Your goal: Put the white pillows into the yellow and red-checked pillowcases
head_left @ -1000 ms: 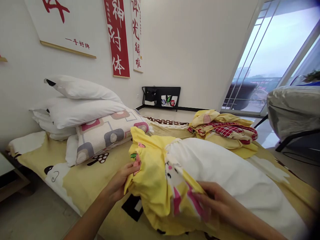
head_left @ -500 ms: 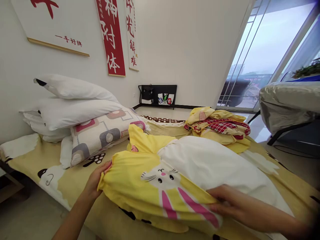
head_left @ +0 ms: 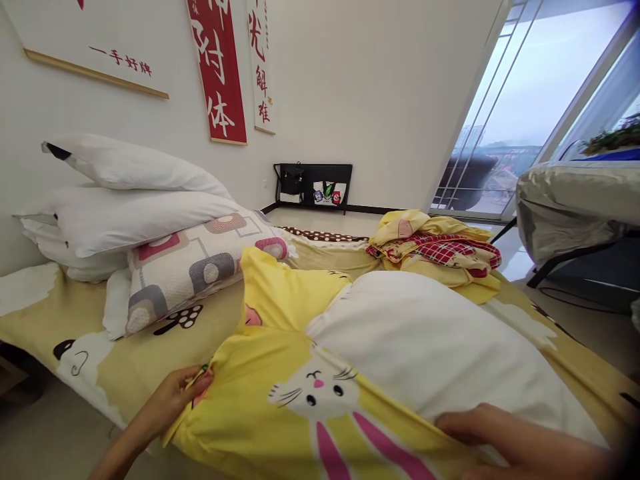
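Note:
A yellow pillowcase [head_left: 240, 380] with a white rabbit print lies over part of a plump white pillow [head_left: 400, 333] on the bed. The pillow's right side is bare, and its left end is covered by the yellow cloth. My left hand [head_left: 177, 397] pinches the near left edge of the pillowcase. My right hand [head_left: 500, 433] grips the pillowcase's edge at the lower right, beside the bare pillow; its lower fingers are partly cut off by the frame. Behind the rabbit panel, another flap of the yellow cloth stands up.
White pillows [head_left: 140, 220] are stacked at the left on a patterned pillow [head_left: 200, 267]. Folded yellow and red-checked cloth [head_left: 440, 250] lies at the bed's far right. The bedsheet [head_left: 135, 347] is tan with animal prints. A covered chair [head_left: 575, 200] stands right of the bed.
Both hands have moved lower, drawing the pillowcase edge down toward me. The rabbit panel hangs lower, and more of the white pillow shows. The view has shifted slightly.

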A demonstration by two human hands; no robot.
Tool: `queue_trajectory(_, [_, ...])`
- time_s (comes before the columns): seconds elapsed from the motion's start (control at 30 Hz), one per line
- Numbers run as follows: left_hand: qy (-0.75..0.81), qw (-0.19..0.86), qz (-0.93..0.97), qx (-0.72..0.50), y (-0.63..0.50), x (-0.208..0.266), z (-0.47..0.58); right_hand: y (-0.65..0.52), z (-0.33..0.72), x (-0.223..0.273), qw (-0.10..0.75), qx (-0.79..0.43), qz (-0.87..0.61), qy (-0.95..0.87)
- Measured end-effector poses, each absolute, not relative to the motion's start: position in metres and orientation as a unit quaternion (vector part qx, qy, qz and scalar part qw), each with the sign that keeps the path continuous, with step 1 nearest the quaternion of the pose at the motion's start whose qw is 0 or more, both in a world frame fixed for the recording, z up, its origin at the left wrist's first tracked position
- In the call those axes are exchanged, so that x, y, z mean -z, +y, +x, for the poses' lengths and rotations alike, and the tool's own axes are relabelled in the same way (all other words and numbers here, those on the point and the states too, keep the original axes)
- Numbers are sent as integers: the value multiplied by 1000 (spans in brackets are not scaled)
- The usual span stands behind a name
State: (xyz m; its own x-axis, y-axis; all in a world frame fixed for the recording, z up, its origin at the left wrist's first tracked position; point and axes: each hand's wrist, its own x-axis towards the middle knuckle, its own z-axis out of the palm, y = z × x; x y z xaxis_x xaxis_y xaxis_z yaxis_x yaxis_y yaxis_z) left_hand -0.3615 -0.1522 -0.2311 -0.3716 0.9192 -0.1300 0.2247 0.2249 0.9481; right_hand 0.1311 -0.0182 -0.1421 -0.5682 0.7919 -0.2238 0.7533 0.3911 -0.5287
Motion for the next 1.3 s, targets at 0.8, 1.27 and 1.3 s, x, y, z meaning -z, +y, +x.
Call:
queue_trajectory(0.8, [577, -118, 759, -278, -58, 128, -209, 11, 8, 185, 65, 206, -408, -887])
queue_trajectory(1.27, [590, -116, 789, -124, 2, 129, -140, 56, 76, 87, 151, 91, -352, -919])
queue_trajectory(1.3, [584, -130, 789, -136, -3, 129, -142, 65, 77, 87, 132, 77, -354, -923])
